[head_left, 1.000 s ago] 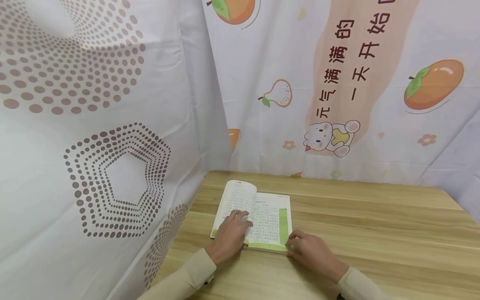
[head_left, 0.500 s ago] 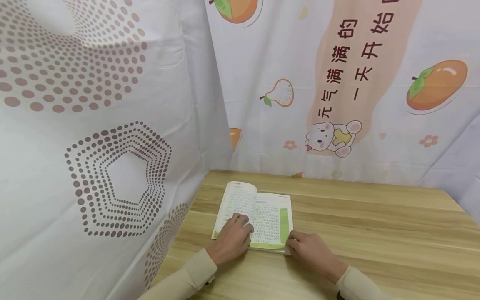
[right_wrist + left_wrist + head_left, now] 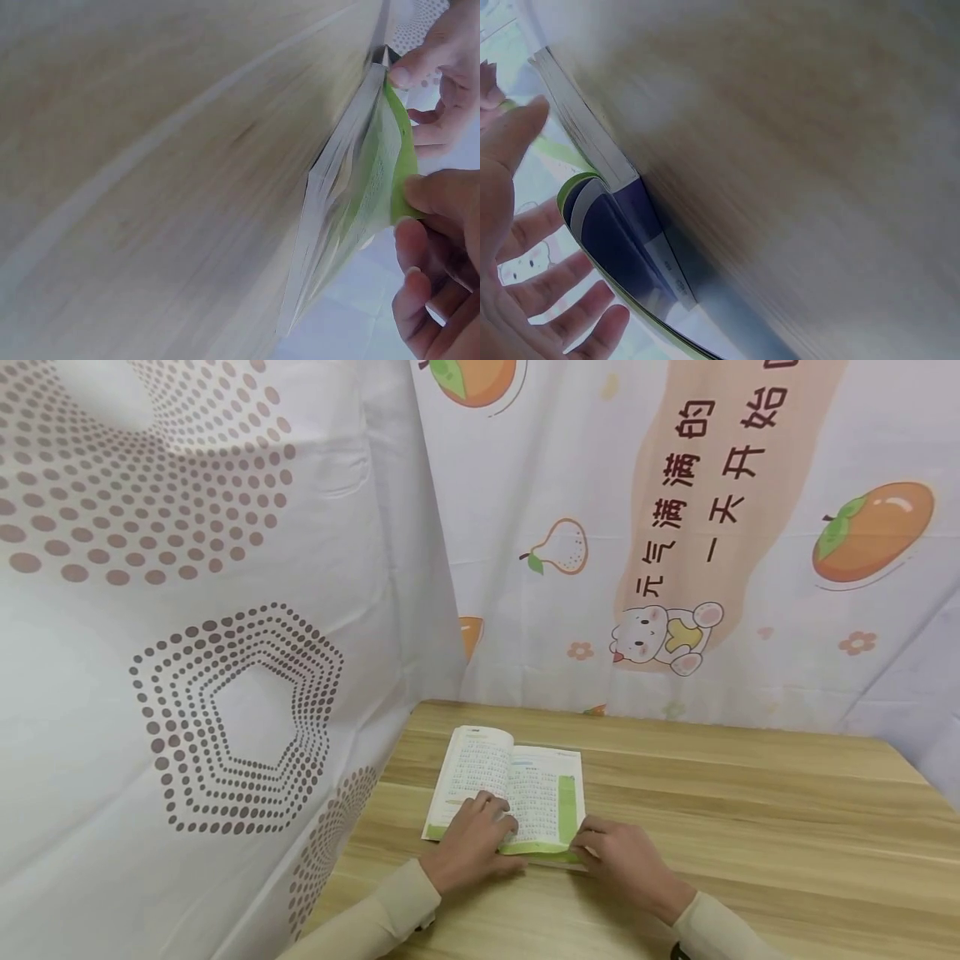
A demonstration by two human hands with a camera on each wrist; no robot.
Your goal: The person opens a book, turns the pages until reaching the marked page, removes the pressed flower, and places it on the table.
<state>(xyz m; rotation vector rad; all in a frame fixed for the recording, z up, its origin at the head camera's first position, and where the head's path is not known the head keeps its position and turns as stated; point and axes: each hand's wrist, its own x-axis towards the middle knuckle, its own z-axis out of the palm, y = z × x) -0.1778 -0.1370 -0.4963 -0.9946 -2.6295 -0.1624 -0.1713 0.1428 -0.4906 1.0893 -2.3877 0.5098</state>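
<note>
An open book (image 3: 536,793) with green page borders lies on the wooden table, its left pages arching up. My left hand (image 3: 472,835) rests over the lower middle of the book, near the spine. Its fingers (image 3: 536,289) spread against the left pages in the left wrist view, the thumb held out to the right. At the lower right corner my right hand (image 3: 626,864) pinches the edge of a page (image 3: 405,161) between thumb and forefinger. That page bows up off the stack below it. The other right fingers are curled beneath.
The wooden table (image 3: 720,802) extends to the right of the book. A white curtain (image 3: 390,568) with dot patterns hangs close on the left, and a fruit-printed curtain (image 3: 525,635) hangs behind the table's far edge.
The right hand has raised the lower right page corner, baring a green border underneath. My left hand has shifted slightly right across the book, with its thumb now stretched out along the bottom edge.
</note>
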